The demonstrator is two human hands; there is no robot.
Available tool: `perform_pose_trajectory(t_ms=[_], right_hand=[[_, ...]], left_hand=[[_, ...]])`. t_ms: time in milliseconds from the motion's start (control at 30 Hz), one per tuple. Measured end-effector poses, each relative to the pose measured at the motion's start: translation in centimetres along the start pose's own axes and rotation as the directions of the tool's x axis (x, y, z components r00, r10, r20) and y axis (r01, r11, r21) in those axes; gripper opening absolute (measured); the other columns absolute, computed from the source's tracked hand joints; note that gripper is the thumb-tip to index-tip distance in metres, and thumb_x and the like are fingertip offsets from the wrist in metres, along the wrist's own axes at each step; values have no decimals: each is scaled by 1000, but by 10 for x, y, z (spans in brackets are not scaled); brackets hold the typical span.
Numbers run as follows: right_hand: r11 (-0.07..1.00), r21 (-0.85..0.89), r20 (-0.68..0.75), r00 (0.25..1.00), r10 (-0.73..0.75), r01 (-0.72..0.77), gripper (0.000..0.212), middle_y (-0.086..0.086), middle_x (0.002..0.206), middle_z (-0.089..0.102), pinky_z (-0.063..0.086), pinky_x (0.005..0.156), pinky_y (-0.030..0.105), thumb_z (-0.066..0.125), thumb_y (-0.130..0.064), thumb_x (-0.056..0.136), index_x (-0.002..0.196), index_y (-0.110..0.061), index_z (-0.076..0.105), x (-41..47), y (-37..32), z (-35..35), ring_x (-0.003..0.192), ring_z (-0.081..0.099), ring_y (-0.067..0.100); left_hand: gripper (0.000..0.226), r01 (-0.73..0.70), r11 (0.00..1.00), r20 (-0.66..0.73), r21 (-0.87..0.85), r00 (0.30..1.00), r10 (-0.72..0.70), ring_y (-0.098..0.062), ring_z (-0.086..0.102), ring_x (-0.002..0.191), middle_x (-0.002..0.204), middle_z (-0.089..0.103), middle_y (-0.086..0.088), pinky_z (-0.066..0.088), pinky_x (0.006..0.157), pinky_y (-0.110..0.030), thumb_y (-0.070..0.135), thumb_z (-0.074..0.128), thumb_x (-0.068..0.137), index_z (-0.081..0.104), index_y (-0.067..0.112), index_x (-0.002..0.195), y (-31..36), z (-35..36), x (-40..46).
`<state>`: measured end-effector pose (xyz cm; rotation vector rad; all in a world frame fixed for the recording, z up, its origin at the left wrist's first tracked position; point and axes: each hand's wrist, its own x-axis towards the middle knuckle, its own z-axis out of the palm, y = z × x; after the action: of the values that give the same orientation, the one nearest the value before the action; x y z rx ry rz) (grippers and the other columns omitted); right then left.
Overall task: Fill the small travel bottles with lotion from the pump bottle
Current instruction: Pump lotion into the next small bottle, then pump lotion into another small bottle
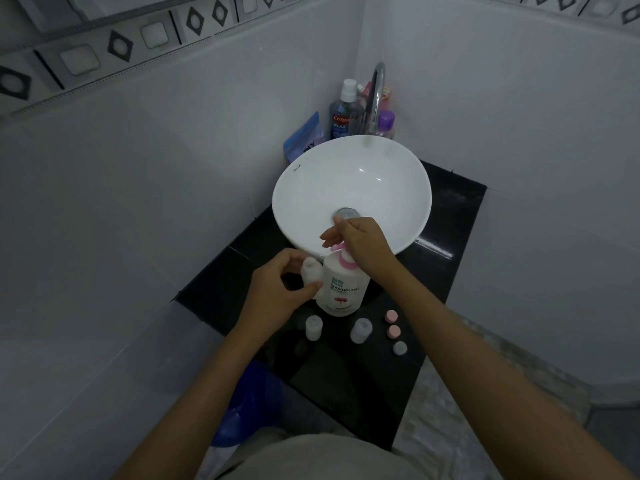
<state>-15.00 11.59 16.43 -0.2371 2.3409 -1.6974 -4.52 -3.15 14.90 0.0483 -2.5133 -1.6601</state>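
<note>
While the right hand (363,242) rests on the pink pump head of the white pump bottle (341,289), fingers curled over it, the left hand (277,292) grips a small travel bottle (310,270) touching the pump bottle's left side, under the spout; both stand on the black counter (446,265) before the white basin (349,192); two more open travel bottles (313,328) and three loose caps (394,330) stand nearer the person.
</note>
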Motion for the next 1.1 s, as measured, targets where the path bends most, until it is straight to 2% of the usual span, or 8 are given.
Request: perform_pose_trajectory(t_ms=[167, 333, 400, 467, 567, 667, 967, 1100], right_hand=[[1000, 1, -1, 1000, -1, 1, 42, 4, 71, 68, 53, 76, 27, 41, -23, 99, 84, 2, 71, 0, 0, 0, 61, 64, 6], [1000, 23, 2, 1000, -7, 7, 42, 11, 76, 69, 53, 74, 25, 41, -22, 99, 84, 4, 71, 0, 2, 1, 60, 64, 6], [1000, 29, 4, 1000, -4, 4, 42, 12, 77, 69, 54, 76, 28, 42, -23, 99, 83, 3, 71, 1, 2, 1, 62, 65, 8], [1000, 27, 10, 1000, -1, 1, 42, 9, 75, 69, 54, 77, 30, 41, -23, 98, 82, 2, 71, 1, 2, 1, 63, 65, 9], [1000, 25, 12, 1000, 9, -9, 42, 4, 72, 69, 54, 77, 29, 41, -24, 98, 82, 2, 71, 1, 2, 1, 60, 65, 5], [1000, 19, 7, 1000, 8, -8, 43, 3, 70, 68, 53, 75, 25, 41, -24, 98, 83, 2, 71, 1, 1, 1, 57, 64, 3], [1000, 5, 8, 1000, 8, -8, 43, 3, 71, 68, 53, 75, 26, 41, -23, 99, 84, 3, 71, 2, 1, 0, 57, 64, 1], [1000, 16, 6, 1000, 14, -14, 42, 5, 72, 69, 54, 79, 31, 42, -24, 98, 83, 1, 71, 2, 2, 1, 59, 65, 5]], left_hand=[[35, -24, 999, 56, 23, 998, 23, 0, 59, 95, 102, 63, 12, 47, 81, -9, 16, 79, 72, 62, 19, 103, -18, 14, -18], [42, 30, 999, 162, 33, 986, -35, 7, 56, 98, 105, 60, 15, 46, 77, -4, 19, 76, 74, 59, 21, 112, -30, 39, -27], [42, 24, 995, 197, 92, 979, -42, 11, 55, 99, 105, 59, 16, 44, 78, -1, 20, 75, 75, 59, 22, 113, -39, 48, -26], [35, -26, 984, 212, 175, 977, -11, 7, 56, 96, 102, 62, 14, 41, 80, -4, 22, 75, 75, 62, 22, 108, -48, 54, -24], [35, -165, 903, 201, 397, 975, 90, -5, 56, 97, 103, 68, 11, 33, 91, -18, 31, 74, 73, 65, 23, 107, -61, 62, -19], [35, -194, 833, 235, 518, 969, 80, -10, 52, 100, 103, 67, 11, 33, 89, -27, 40, 71, 74, 63, 26, 105, -70, 67, -17], [40, -213, 792, 296, 573, 954, 42, -12, 48, 104, 109, 65, 6, 27, 83, -23, 40, 71, 75, 62, 24, 111, -83, 79, -16], [42, -210, 799, 277, 563, 959, 57, -13, 49, 105, 110, 65, 5, 25, 83, -22, 39, 73, 73, 63, 22, 110, -83, 80, -15]])
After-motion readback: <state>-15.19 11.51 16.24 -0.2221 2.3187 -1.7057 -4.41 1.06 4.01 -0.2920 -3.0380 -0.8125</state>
